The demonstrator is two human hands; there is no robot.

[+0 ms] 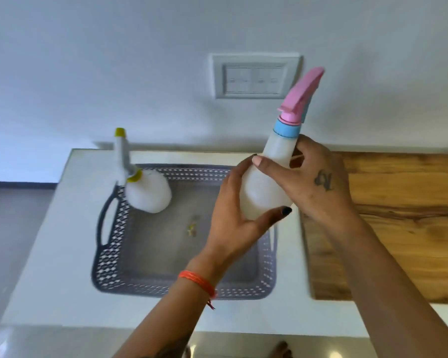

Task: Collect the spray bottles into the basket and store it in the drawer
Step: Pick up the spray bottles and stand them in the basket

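Note:
A dark grey perforated basket (119, 257) with side handles sits on a white counter. In its far left corner stands a white spray bottle with a yellow nozzle and collar (150, 193). Above the basket's right side both hands hold a second white spray bottle (265, 182), which has a pink trigger head and a blue collar and leans slightly right. My left hand (233, 223) wraps the bottle's lower body from the left. My right hand (311, 177) grips its upper body from the right. A small yellowish scrap (192, 228) lies on the basket floor.
The white counter (62, 254) meets a wooden top (398, 228) on the right. A switch plate (255, 76) is on the white wall behind. Grey floor shows at the left and below the counter's front edge, where bare toes (281, 351) appear.

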